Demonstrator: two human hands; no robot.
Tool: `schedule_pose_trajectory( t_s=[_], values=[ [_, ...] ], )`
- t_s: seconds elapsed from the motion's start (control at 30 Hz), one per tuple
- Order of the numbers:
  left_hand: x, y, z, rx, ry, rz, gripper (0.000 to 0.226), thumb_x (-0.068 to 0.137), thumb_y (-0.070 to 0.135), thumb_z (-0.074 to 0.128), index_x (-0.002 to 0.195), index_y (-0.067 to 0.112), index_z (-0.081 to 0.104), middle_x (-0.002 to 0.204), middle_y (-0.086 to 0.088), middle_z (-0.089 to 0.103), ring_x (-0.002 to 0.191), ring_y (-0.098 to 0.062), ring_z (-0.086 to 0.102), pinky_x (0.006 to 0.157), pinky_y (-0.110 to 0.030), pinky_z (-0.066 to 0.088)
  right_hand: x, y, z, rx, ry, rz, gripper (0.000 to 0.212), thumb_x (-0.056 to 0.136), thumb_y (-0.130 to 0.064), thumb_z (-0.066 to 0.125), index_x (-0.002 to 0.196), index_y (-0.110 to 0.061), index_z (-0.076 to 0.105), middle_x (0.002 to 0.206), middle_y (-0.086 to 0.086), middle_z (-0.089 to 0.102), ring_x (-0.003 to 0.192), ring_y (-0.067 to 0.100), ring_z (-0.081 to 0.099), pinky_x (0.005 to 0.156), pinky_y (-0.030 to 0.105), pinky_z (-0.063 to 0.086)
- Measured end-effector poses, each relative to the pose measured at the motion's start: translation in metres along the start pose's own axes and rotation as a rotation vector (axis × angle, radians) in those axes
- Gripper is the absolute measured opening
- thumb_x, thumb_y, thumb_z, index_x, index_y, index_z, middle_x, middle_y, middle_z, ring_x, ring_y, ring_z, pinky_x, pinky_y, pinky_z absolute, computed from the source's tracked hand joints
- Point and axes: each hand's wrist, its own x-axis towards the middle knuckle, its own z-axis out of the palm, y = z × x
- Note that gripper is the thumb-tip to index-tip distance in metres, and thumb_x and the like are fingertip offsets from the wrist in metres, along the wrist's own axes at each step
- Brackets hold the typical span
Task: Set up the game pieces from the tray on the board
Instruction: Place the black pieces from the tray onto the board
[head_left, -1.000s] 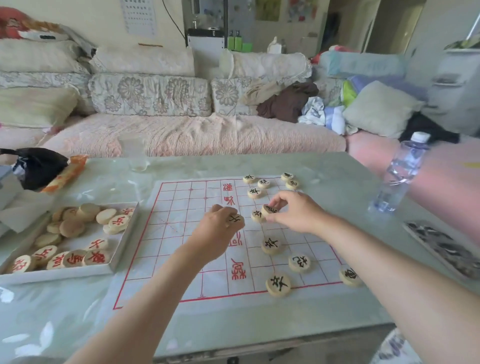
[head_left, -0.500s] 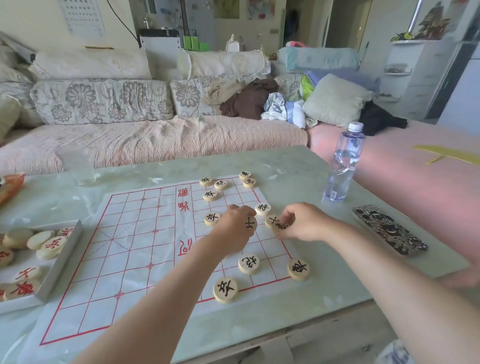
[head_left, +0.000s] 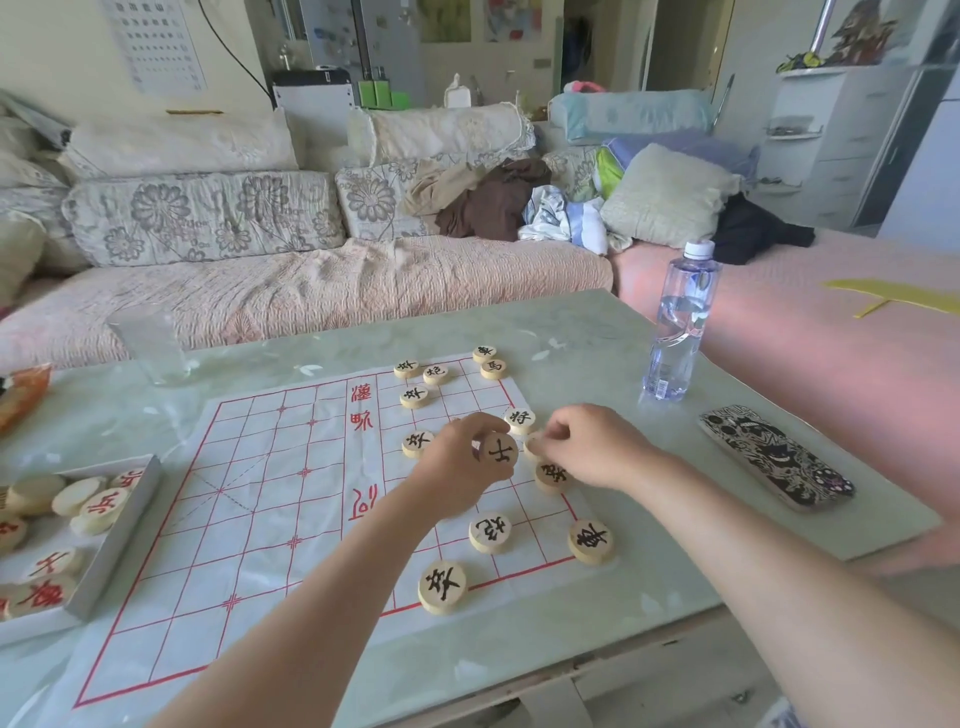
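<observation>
A white paper board (head_left: 270, 499) with a red grid lies on the table. Several round wooden pieces with black characters sit along its right side, among them one near the front edge (head_left: 442, 587). My left hand (head_left: 457, 467) holds a black-marked piece (head_left: 498, 450) tilted up above the board's right part. My right hand (head_left: 592, 447) pinches another piece (head_left: 532, 446) on the board's right edge, mostly hidden by the fingers. The white tray (head_left: 111, 551) at the left holds several red-marked and face-down pieces.
A water bottle (head_left: 678, 322) stands right of the board, and a patterned phone (head_left: 774, 457) lies nearer the table's right edge. An empty glass (head_left: 150, 343) stands at the back left. An orange packet (head_left: 23, 395) lies at far left. A sofa runs behind the table.
The view has swung right, so the tray now sits at the left edge. My right hand moved toward the board's right edge, and a piece now lies just in front of it.
</observation>
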Motion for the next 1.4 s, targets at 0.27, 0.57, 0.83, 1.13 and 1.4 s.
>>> schedule_pose_trajectory(
  t_s=[0.27,0.57,0.83,1.13,1.4],
  values=[
    [0.004,0.008,-0.005,-0.398,-0.006,-0.045,0.032,0.084,0.012,0.07,0.11,0.029,0.065,0.089,0.004,0.07,0.078,-0.004,0.065,0.06,-0.013,0.05,0.017,-0.019,0.014,0.563,-0.125,-0.01,0.022,0.093,-0.029,0.069,0.111,-0.017,0.065,0.091,0.002,0.07,0.059,0.012,0.062,0.054,0.025,0.042],
    [0.036,-0.011,-0.009,-0.552,0.133,-0.217,0.019,0.09,0.017,0.064,0.108,0.009,0.062,0.082,-0.008,0.069,0.067,-0.018,0.063,0.076,-0.032,0.058,0.041,-0.029,0.016,0.535,-0.084,-0.129,0.033,0.079,-0.016,0.082,0.105,-0.021,0.062,0.099,-0.004,0.069,0.066,0.012,0.06,0.052,0.021,0.044],
    [0.074,-0.005,-0.012,-0.736,0.128,-0.278,0.012,0.089,0.018,0.065,0.099,0.01,0.066,0.09,-0.009,0.071,0.073,-0.019,0.066,0.076,-0.03,0.057,0.087,-0.024,0.008,0.347,0.018,-0.217,0.03,0.074,-0.031,0.086,0.094,-0.027,0.065,0.09,-0.016,0.062,0.062,-0.006,0.052,0.058,0.011,0.036],
    [0.103,-0.023,-0.002,0.524,0.012,0.077,0.03,0.093,0.031,0.056,0.122,0.034,0.062,0.131,0.001,0.051,0.128,-0.021,0.038,0.105,-0.037,0.036,0.133,0.014,0.016,0.18,0.11,-0.034,0.03,0.077,-0.038,0.082,0.097,-0.028,0.062,0.101,-0.007,0.063,0.096,0.016,0.06,0.08,0.029,0.045],
    [0.099,-0.034,0.007,0.518,-0.129,0.077,0.031,0.092,0.035,0.057,0.123,0.036,0.059,0.131,0.0,0.047,0.13,-0.022,0.033,0.101,-0.035,0.035,0.138,0.008,0.041,0.055,0.097,0.001,0.024,0.082,-0.048,0.072,0.097,-0.034,0.06,0.106,-0.011,0.061,0.099,0.016,0.059,0.081,0.031,0.046]
  ],
)
